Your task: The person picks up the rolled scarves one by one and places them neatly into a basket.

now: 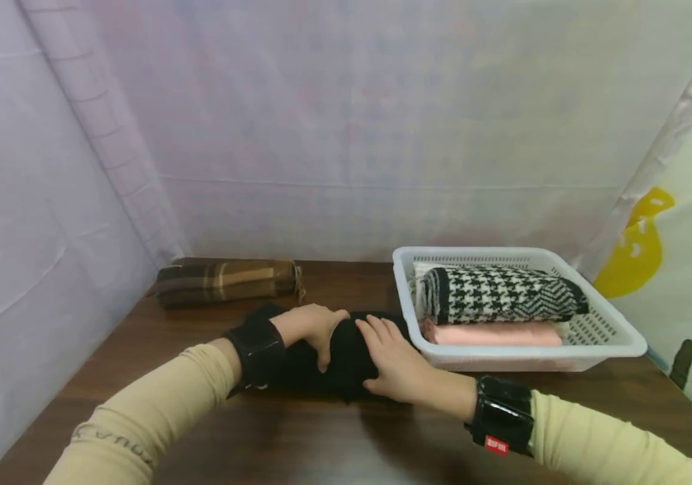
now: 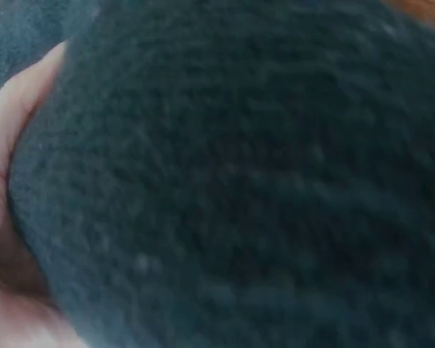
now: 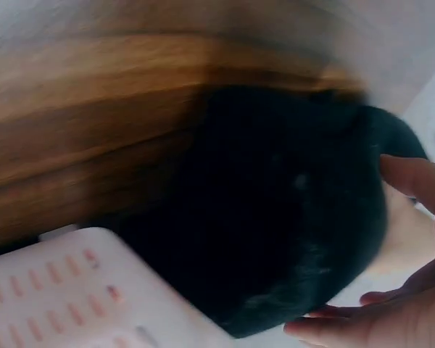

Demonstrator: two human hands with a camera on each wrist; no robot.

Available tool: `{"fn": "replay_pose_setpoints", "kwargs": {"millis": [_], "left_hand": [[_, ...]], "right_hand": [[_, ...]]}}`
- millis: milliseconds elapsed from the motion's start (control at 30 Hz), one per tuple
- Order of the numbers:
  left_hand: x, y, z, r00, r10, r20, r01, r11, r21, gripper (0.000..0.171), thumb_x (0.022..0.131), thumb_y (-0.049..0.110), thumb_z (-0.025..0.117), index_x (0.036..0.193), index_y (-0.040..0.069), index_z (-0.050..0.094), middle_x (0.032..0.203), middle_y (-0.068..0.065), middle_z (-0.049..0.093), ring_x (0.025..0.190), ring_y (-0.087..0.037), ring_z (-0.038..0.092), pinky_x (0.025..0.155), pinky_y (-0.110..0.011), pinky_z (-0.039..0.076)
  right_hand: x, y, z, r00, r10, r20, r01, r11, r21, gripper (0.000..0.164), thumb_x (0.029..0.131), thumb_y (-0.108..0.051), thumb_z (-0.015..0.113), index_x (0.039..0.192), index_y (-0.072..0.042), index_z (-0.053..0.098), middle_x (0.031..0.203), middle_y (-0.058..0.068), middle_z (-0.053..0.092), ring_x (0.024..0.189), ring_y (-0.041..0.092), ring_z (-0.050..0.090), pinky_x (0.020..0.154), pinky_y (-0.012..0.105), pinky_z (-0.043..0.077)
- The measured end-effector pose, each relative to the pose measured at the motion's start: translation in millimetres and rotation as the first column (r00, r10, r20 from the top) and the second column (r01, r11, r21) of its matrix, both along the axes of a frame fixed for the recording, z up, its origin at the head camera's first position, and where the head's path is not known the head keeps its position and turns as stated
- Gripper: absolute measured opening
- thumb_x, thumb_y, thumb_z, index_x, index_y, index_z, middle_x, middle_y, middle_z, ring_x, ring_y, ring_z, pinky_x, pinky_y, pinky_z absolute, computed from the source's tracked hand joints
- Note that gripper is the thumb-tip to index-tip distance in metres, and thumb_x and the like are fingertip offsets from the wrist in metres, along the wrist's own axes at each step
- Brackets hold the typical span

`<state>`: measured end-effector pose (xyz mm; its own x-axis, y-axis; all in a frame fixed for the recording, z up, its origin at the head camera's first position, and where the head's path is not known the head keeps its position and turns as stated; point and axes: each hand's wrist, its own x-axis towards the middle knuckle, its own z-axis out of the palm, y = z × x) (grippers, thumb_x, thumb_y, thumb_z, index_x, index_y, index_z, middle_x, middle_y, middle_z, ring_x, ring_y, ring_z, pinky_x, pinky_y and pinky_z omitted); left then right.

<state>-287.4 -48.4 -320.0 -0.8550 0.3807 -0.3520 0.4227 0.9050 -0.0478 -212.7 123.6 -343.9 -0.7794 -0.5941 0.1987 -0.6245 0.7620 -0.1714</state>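
A bundled black knitted scarf [image 1: 346, 357] lies across the middle of the table, beside the basket. My left hand [image 1: 312, 328] grips its left part, with the thumb on the near side and the fingers over the top. The right hand [image 1: 402, 367] holds the scarf further right, fingers across its top and thumb in front. In the left wrist view the dark knit [image 2: 217, 174] fills most of the picture. From the right wrist, the thumb and fingers stand round the end of the black bundle [image 3: 275, 203]; the fingertips are partly hidden.
A white plastic basket [image 1: 615, 340] stands to the right, holding a rolled black-and-white houndstooth scarf [image 1: 497, 294] above a pink roll [image 1: 497, 334]. A rolled brown plaid scarf [image 1: 231, 281] lies at the table's back left. White sheeting [image 1: 346, 135] hangs behind the table [image 1: 297, 444].
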Motion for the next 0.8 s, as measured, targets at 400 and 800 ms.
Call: {"fn": "replay_pose_setpoints", "kwargs": {"millis": [400, 800], "left_hand": [[-10.8, -53, 22.6, 0.953, 0.010, 0.303, -0.023, 0.999, 0.038, 0.110, 0.066, 0.038, 0.081, 0.146, 0.012, 0.010, 0.148, -0.018, 0.019, 0.134, -0.033, 0.024, 0.107, -0.045, 0.026], [-4.7, -112, 15.7, 0.872, 0.112, 0.477, -0.175, 0.980, 0.090, 0.121, 0.063, 0.019, 0.084, 0.147, 0.016, -0.003, 0.149, -0.026, 0.002, 0.135, -0.041, 0.014, 0.097, -0.053, 0.036]], "right_hand": [[-19.9, -4, -12.7, 0.972, -0.182, 0.148, 0.188, 0.982, -0.030, 0.108, 0.061, -0.030, 0.084, 0.143, 0.000, 0.020, 0.144, 0.031, 0.017, 0.128, 0.051, 0.022, 0.103, 0.055, 0.026], [-34.1, -9, -17.4, 0.956, -0.201, 0.211, 0.214, 0.976, -0.036, 0.104, 0.055, -0.026, 0.087, 0.139, -0.005, 0.029, 0.126, 0.020, 0.045, 0.110, 0.043, 0.042, 0.090, 0.051, 0.040]]}}
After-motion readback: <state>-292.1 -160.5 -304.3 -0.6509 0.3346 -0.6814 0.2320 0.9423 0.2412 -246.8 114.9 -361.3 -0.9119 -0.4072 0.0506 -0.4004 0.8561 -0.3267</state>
